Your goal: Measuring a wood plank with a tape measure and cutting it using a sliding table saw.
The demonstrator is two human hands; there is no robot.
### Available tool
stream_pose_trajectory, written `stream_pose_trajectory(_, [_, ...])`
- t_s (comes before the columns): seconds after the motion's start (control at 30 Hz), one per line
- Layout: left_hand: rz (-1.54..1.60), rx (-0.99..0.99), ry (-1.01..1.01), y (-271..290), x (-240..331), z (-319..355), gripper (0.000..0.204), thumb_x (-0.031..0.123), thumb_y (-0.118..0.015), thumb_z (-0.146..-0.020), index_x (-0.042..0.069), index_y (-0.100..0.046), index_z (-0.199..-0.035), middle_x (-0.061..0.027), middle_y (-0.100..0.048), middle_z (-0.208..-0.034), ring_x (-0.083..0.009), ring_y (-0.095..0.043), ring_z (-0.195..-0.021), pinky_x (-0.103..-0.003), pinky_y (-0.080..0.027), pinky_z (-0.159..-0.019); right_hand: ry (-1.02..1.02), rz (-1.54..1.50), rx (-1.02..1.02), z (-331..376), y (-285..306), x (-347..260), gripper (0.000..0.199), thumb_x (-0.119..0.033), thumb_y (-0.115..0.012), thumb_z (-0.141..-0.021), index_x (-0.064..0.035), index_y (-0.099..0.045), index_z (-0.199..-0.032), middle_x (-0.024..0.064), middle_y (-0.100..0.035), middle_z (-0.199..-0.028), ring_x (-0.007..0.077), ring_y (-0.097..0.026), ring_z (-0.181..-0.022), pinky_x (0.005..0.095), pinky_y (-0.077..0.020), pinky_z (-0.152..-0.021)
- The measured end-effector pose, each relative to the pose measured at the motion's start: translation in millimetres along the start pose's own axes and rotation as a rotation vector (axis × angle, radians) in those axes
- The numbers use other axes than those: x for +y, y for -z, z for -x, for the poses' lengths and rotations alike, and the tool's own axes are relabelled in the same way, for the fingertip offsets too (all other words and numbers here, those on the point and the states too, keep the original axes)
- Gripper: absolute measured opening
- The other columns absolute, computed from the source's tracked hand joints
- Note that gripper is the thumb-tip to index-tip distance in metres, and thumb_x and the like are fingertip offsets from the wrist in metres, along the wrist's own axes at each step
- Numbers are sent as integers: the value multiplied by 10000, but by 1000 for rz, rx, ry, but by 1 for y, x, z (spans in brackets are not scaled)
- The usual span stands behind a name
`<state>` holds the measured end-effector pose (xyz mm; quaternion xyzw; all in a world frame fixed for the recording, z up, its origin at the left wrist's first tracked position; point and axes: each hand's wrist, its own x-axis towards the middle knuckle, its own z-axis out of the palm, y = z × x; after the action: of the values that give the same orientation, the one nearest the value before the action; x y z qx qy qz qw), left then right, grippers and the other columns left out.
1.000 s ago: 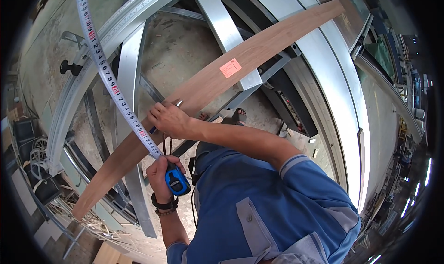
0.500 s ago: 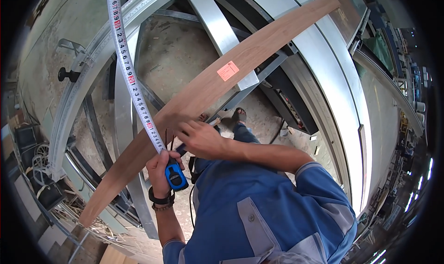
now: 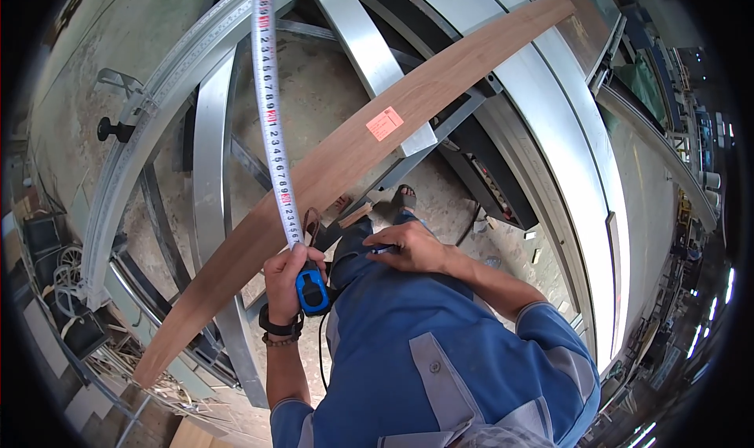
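My left hand (image 3: 283, 279) grips a tape measure (image 3: 312, 292) with a blue and black case. Its pulled-out white blade (image 3: 272, 130) runs up past the top edge of the view and crosses above a long brown wooden board (image 3: 330, 153). The board lies slantwise over a metal frame and bears a pink paper label (image 3: 385, 124). In front of my body, apart from the board, my right hand (image 3: 418, 248) is closed on a slim dark pen (image 3: 383, 249). Most of the pen is hidden by the fingers.
Under the board are silver metal bars (image 3: 369, 43) and a curved-looking metal fence (image 3: 126, 161) with a black knob (image 3: 115, 129). A wide shiny metal table (image 3: 577, 153) stands to the right. Wood scraps (image 3: 184, 397) lie at lower left.
My right hand has drawn back from the board, rightward toward my body. The tape blade has swung to the right, and my left hand has shifted slightly right with the case.
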<state>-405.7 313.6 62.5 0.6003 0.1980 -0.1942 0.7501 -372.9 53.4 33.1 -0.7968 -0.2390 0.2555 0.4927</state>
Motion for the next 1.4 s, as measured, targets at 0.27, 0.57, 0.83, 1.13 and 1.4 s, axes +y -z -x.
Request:
stream_pose_trajectory(0.27, [-24,-113,150,-14,-13,-2,375,265,-514,-995,-34,-691,-854,-65,-645,-701,-101,-605,-581,-225,-475,-553,-31,-313,-17,-7,5,-36,287,-194,-694,-877,10,-671,-1077,170,-701,-932,277,-689,-805,346,-532,-705])
stream_pose_trajectory(0.57, [-101,-154,149,-31,-26,-6,331,231,-543,-982,-26,-707,-855,-7,-642,-704,-47,-549,-611,-200,-415,-556,12,-318,173,-9,-9,-35,250,-176,-671,-902,30,-668,-1044,133,-685,-806,213,-673,-757,329,-523,-703])
stream_pose_trajectory(0.83, [-221,-419,141,-46,-38,-23,358,267,-546,-965,-32,-702,-844,-47,-668,-740,-83,-593,-696,-236,-459,-656,-307,-430,268,4,-7,-24,182,-147,-647,-909,18,-682,-839,73,-644,-653,89,-556,-593,295,-463,-559])
stream_pose_trajectory(1.13, [-476,-598,133,-38,-26,-26,303,228,-526,-962,-23,-694,-945,-57,-671,-777,-98,-606,-731,-252,-473,-697,-405,-499,930,30,73,28,246,-189,-667,-886,-57,-663,-679,-13,-554,-560,57,-457,-476,227,-348,-455])
stream_pose_trajectory(1.4, [-490,-630,157,-30,-24,-23,278,213,-551,-959,-19,-698,-916,-52,-677,-779,-101,-592,-712,-251,-472,-691,-408,-413,1344,48,147,30,324,-221,-592,-920,-100,-526,-627,-43,-432,-507,48,-337,-394,217,-209,-379])
